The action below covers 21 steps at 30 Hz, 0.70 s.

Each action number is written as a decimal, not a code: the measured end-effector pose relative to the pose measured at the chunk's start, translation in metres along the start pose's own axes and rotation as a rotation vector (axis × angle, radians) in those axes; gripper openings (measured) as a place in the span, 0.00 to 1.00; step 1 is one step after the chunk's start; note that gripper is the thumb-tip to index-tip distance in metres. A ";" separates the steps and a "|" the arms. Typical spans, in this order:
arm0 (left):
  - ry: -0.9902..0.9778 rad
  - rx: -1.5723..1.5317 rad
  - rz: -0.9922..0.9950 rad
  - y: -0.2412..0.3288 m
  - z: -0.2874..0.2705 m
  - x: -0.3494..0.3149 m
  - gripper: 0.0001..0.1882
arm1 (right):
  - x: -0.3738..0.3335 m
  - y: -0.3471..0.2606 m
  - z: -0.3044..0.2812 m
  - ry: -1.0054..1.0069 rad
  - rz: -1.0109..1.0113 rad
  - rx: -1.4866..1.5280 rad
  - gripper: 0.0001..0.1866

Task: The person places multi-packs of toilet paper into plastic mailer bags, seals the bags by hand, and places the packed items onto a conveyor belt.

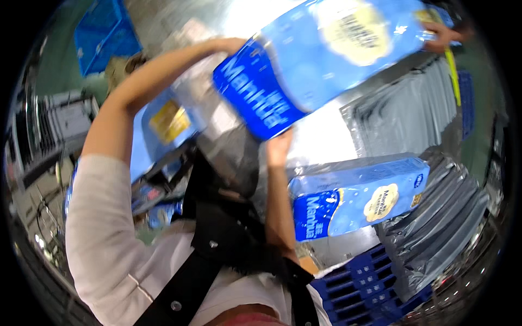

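A large blue plastic-wrapped pack [321, 62] with a pale yellow label patch is tilted above the metal table, raised at its right end. My left hand [232, 45] grips its upper left edge, fingers mostly hidden behind the wrap. Under the lower left corner, my right hand [279, 145] holds the same pack, its fingertips out of sight beneath it. Another person's hand [441, 37] is at the pack's far right end. A second blue pack [361, 198] of the same look lies right of my right forearm, apart from my hands.
Stacked grey plastic bags [405, 111] lie on the metal table [321, 142] at right, with more dark grey bags [440, 217] nearer. Below them is a dark blue pallet [361, 282]. A blue crate [106, 35] stands far left. Another blue pack [144, 138] shows behind my left arm.
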<state>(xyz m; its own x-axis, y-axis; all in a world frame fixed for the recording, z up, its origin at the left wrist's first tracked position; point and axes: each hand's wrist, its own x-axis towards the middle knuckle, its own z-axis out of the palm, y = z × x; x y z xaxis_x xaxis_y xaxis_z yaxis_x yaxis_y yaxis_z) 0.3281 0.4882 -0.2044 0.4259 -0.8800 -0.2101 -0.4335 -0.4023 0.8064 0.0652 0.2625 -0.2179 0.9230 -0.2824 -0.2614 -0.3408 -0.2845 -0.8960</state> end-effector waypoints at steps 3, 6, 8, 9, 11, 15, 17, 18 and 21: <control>0.046 -0.245 -0.434 0.059 -0.040 0.009 0.18 | 0.011 -0.077 -0.042 0.225 0.201 0.466 0.19; 0.695 -0.610 -0.223 0.035 -0.088 -0.072 0.16 | -0.016 -0.107 -0.030 0.289 0.111 0.518 0.16; 0.380 0.033 -0.589 0.004 -0.105 -0.161 0.26 | -0.059 -0.067 -0.019 -0.082 0.171 0.362 0.18; 0.449 0.299 -0.518 -0.010 -0.082 -0.198 0.16 | -0.081 -0.047 -0.005 -0.305 0.275 0.555 0.18; 0.493 0.580 -0.512 -0.008 -0.034 -0.252 0.13 | -0.135 -0.025 0.027 -0.562 0.317 0.396 0.27; 0.189 0.932 -0.566 0.054 -0.009 -0.326 0.18 | -0.183 -0.066 0.085 -0.925 0.304 0.194 0.49; 0.129 1.049 -0.455 0.021 0.011 -0.366 0.20 | -0.192 -0.067 0.109 -0.968 0.276 0.167 0.57; 0.087 1.115 -0.430 0.005 0.021 -0.377 0.20 | -0.184 -0.084 0.111 -0.998 0.294 0.169 0.57; 0.325 0.926 -0.347 0.032 0.031 -0.314 0.21 | -0.188 -0.069 0.142 -0.635 0.000 -0.077 0.53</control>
<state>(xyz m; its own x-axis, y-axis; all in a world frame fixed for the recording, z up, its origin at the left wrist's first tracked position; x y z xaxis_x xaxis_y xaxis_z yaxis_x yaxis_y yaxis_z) 0.1560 0.7436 -0.1292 0.7774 -0.6239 -0.0798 -0.6278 -0.7774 -0.0384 -0.0592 0.4652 -0.1575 0.8411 0.3083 -0.4444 -0.3312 -0.3561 -0.8738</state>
